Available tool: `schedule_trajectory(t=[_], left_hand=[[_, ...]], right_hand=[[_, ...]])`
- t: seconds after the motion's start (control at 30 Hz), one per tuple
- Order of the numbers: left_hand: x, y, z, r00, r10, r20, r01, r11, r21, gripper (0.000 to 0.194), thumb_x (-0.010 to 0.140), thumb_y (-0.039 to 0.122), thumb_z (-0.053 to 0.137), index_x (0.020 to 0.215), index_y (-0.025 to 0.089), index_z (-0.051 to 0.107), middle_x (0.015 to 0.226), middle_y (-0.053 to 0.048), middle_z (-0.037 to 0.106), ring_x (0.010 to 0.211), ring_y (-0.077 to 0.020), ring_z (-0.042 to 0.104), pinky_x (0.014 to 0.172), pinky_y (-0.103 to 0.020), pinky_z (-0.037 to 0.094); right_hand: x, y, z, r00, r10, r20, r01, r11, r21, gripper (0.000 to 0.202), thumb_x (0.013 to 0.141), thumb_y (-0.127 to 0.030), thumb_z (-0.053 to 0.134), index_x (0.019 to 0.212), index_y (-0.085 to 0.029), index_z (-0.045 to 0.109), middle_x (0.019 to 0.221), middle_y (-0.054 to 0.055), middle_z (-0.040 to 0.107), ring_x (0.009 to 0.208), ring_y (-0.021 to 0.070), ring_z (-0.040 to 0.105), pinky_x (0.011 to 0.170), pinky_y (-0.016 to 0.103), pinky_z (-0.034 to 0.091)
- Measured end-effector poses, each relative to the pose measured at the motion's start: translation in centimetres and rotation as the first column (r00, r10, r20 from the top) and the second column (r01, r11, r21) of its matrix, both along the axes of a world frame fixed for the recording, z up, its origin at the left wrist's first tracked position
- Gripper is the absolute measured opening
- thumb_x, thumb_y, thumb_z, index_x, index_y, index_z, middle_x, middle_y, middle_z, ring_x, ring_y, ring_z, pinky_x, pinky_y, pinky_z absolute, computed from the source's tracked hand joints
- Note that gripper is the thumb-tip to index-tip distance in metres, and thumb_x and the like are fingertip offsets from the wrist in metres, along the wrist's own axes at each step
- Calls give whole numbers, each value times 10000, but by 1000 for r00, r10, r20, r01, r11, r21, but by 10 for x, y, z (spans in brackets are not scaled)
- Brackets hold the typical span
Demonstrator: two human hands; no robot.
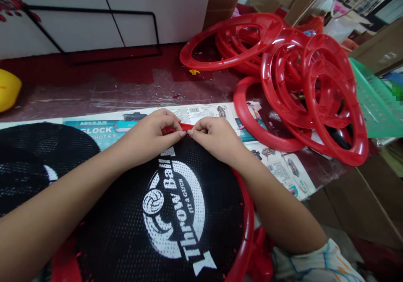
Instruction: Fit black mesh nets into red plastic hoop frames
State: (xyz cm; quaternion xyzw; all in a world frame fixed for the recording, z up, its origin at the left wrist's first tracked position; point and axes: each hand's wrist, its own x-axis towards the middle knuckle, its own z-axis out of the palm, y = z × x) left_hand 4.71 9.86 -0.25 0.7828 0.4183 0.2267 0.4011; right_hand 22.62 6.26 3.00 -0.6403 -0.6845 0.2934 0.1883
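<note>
A round black mesh net (220, 206) with white "Throw Ball" print lies over a red plastic ring (248, 214) in front of me. My left hand (154, 135) and my right hand (215, 139) meet at the far edge of the net. Thumb and fingers of each are pinched on the mesh edge beside the red rim, and the thumb tips nearly touch. Most of the ring's left side is hidden under my left forearm and the net.
Several red rings (327, 135) are heaped at the right, beside a green basket (374, 97). More black nets (63, 141) lie at the left. Printed card sheets (292, 168) cover the table's near part. A black wire frame (94, 10) and a yellow object (9, 89) are farther back.
</note>
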Motion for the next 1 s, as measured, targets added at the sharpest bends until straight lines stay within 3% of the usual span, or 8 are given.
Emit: schedule_trajectory(t=[0.2,0.57,0.7,0.83,1.0], left_hand=[[1,3,-1,996,7,-88,3,993,114,246,834,392,521,718,188,596,961,-86,610,882,-231,571,777,-366,436],[6,1,0,988,98,-119,-80,986,146,236,790,382,523,633,207,547,903,-72,633,857,-224,576,749,-345,447],[3,1,2,987,103,-122,-94,992,80,279,821,433,516,689,203,601,894,-65,642,837,-227,585,743,-355,441],[-1,-1,9,966,215,-140,-224,973,-53,399,900,520,394,791,213,624,778,-41,646,742,-215,573,657,-332,417],[-4,-4,8,972,204,-112,-211,976,-56,309,863,475,472,889,218,642,818,-31,651,764,-209,567,690,-324,424]], right_hand=[[-2,0,-1,995,12,101,-15,999,29,181,850,-194,570,689,-158,645,692,3,635,659,115,518,651,240,344],[-11,1,0,957,18,289,-35,998,53,191,873,-199,546,782,-148,705,752,49,683,675,138,550,626,258,339],[-6,-1,7,966,28,258,-35,999,22,182,876,-221,593,754,-147,707,710,34,669,637,124,530,613,257,331],[4,-6,15,982,30,186,-17,997,-70,160,830,-293,700,745,-158,717,677,13,658,602,113,524,600,255,341],[12,-12,20,987,57,148,-40,993,-114,78,777,-211,711,845,-175,725,701,1,658,635,120,550,624,252,378]])
